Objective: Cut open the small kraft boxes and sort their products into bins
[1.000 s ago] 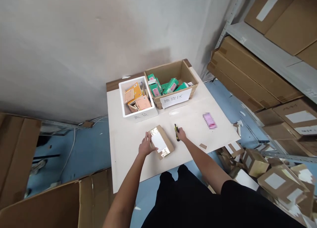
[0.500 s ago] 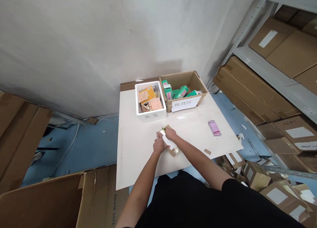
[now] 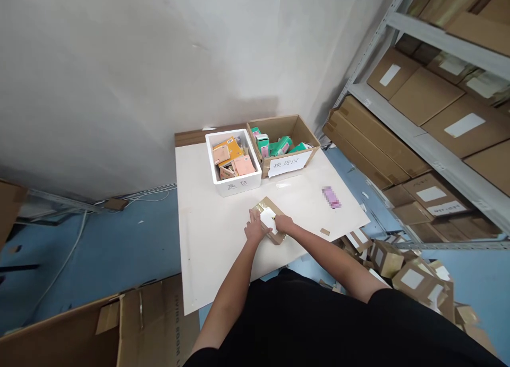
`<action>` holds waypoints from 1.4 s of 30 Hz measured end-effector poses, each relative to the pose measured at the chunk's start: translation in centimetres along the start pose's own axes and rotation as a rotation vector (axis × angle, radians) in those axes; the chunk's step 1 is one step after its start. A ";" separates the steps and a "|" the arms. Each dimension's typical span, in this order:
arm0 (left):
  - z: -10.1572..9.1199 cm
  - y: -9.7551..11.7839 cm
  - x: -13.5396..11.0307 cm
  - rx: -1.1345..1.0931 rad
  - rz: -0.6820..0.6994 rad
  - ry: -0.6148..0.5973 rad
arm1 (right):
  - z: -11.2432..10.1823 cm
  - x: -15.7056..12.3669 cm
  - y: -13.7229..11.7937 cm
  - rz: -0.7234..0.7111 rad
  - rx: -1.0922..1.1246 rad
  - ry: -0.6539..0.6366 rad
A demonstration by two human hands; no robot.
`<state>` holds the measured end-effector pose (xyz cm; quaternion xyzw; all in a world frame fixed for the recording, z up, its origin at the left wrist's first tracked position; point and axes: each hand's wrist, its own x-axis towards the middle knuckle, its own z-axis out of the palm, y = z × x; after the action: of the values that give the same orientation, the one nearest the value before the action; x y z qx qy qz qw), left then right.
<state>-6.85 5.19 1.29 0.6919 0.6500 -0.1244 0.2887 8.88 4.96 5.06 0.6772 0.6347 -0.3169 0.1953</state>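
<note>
A small brown parcel (image 3: 266, 212) with a white label and shiny tape lies on the white table (image 3: 207, 234) near its front edge. My left hand (image 3: 254, 230) grips the parcel's left side and holds it down. My right hand (image 3: 284, 224) is closed at the parcel's near right end, over its top. In it is a black and yellow utility knife, almost fully hidden by the fingers now.
At the back of the table stand a white foam box (image 3: 233, 185) of orange packs and a labelled cardboard box (image 3: 309, 138) of green packs. A pink item (image 3: 331, 197) and a tape scrap (image 3: 325, 231) lie to the right. Shelved cartons (image 3: 422, 96), floor parcels (image 3: 414, 276) and an open carton (image 3: 119, 324) surround the table.
My right hand picked the utility knife off the table, carried it to the parcel's far end, then drew it back to the near end. My left hand stayed on the parcel.
</note>
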 end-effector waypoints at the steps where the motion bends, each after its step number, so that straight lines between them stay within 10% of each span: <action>1: -0.1 0.1 0.0 0.007 0.000 -0.001 | 0.7 -1.0 0.9 0.015 0.009 -0.012; 10: -0.8 0.6 0.8 0.012 0.010 -0.001 | 6.2 -9.5 10.9 0.215 0.164 0.066; 16: -1.0 0.6 -0.1 0.011 -0.034 0.067 | 7.0 -3.6 7.7 0.306 0.563 0.321; 24: 1.5 -0.5 -3.9 0.141 -0.100 0.187 | -0.3 3.6 8.1 0.222 0.687 0.456; 30: 3.1 3.0 -2.0 0.169 0.168 0.155 | 0.7 2.6 12.7 0.122 0.871 0.243; 42: 3.2 3.5 -2.1 0.203 0.150 0.105 | 0.4 3.1 13.4 0.058 0.746 0.061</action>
<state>-3.04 1.73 0.68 0.7697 0.5948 -0.1314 0.1912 22.00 5.35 0.83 0.7287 0.4617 -0.5002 -0.0750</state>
